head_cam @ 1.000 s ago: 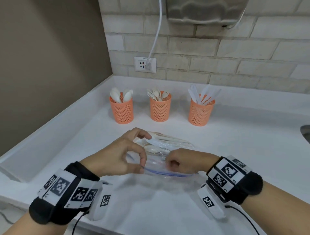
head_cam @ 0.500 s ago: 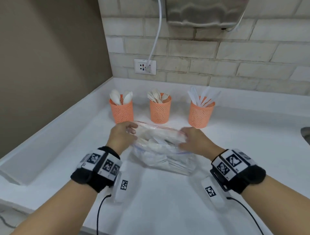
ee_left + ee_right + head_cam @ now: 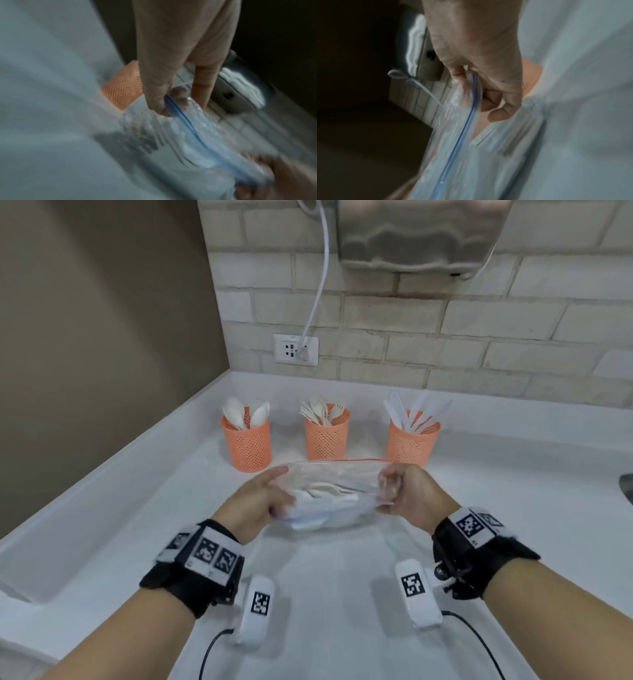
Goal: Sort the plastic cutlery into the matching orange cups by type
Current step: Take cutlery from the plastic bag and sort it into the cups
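Observation:
A clear zip bag of white plastic cutlery is held over the white counter, its mouth pulled wide and facing up. My left hand pinches the bag's left edge by the blue zip strip. At the right edge, my right hand grips the bag. Behind the bag stand three orange mesh cups: spoons in the left cup, forks in the middle cup, knives in the right cup.
The white counter has a raised lip on the left and a brick wall behind. A wall socket with a white cable sits above the cups. A steel dispenser hangs overhead. A sink edge shows at the right.
Both hands carried the bag away from me toward the cups and lifted it. The bag's mouth has been pulled open wider between the hands.

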The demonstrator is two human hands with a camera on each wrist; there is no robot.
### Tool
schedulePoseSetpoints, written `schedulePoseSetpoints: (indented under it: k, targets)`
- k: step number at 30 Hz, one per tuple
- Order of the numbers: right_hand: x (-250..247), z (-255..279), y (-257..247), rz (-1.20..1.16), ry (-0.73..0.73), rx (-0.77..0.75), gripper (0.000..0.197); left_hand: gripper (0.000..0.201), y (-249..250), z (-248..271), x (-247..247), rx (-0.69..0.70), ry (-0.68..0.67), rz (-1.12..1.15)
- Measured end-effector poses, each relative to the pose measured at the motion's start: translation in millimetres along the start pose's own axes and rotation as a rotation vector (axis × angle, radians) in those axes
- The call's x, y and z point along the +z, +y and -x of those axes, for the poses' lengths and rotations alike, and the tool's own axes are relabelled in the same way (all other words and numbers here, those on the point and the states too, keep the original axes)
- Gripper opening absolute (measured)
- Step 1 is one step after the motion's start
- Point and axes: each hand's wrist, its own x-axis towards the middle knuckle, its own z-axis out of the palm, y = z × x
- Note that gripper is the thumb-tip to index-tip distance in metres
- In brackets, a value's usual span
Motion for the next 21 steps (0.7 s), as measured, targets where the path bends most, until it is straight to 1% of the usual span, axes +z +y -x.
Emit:
schedulePoseSetpoints:
  k: [1, 2, 3, 4, 5, 6, 7, 8, 9, 10, 11, 12, 13, 14, 15, 17, 19, 21]
  targets:
    - [1, -1, -1, 0.150, 0.059, -0.016, 0.015, 0.070, -5, -1, 0, 0.020, -0.014, -0.164]
    - [4, 0, -4, 0.302, 0.112, -0.073, 0.003, 0.085, -7, 0, 1, 0.048, -0.022, -0.294]
    - [6, 1, -8, 0.452, 0.177, -0.193, 0.013, 0.096, -8, 1, 2, 0.068, -0.029, -0.382]
    - [9, 1, -11, 0.556, 0.221, -0.377, 0.027, 0.104, -8, 1, 2, 0.081, -0.044, -0.434]
    - [16, 6, -16, 0.616, 0.213, -0.598, 0.033, 0.108, -7, 1, 3, 0.092, -0.061, -0.462]
    - [25, 12, -20, 0.668, 0.145, -0.786, 0.032, 0.111, -5, 0, 5, 0.113, -0.078, -0.471]
    - [35, 16, -20, 0.733, 0.015, -0.889, 0.028, 0.113, -3, -1, 8, 0.142, -0.088, -0.482]
    - [43, 18, -16, 0.844, -0.117, -0.918, 0.023, 0.114, -2, -2, 12, 0.188, -0.089, -0.499]
    - [50, 16, -11, 1.008, -0.205, -0.874, 0.019, 0.115, 0, -2, 15, 0.228, -0.082, -0.525]
    - [52, 11, -5, 1.203, -0.230, -0.814, 0.020, 0.115, 1, -3, 18, 0.269, -0.071, -0.548]
    - [51, 3, 0, 1.384, -0.213, -0.729, 0.027, 0.115, 2, -5, 19, 0.298, -0.054, -0.567]
    - [48, -5, 3, 1.519, -0.201, -0.607, 0.038, 0.115, 2, -7, 18, 0.318, -0.037, -0.583]
    - [44, -12, 6, 1.614, -0.227, -0.473, 0.050, 0.114, 2, -9, 17, 0.316, -0.025, -0.608]
    - [42, -17, 7, 1.683, -0.267, -0.376, 0.061, 0.114, 1, -11, 16, 0.307, -0.015, -0.654]
    - [42, -22, 8, 1.730, -0.295, -0.324, 0.068, 0.113, 0, -12, 15, 0.284, -0.006, -0.705]
    - [45, -27, 8, 1.773, -0.292, -0.333, 0.071, 0.113, -3, -14, 12, 0.230, 0.011, -0.777]
    - [49, -28, 7, 1.781, -0.298, -0.363, 0.067, 0.114, -5, -16, 8, 0.150, 0.010, -0.860]
    - [51, -29, 6, 1.763, -0.333, -0.337, 0.065, 0.115, -5, -15, 4, 0.054, 0.002, -0.955]
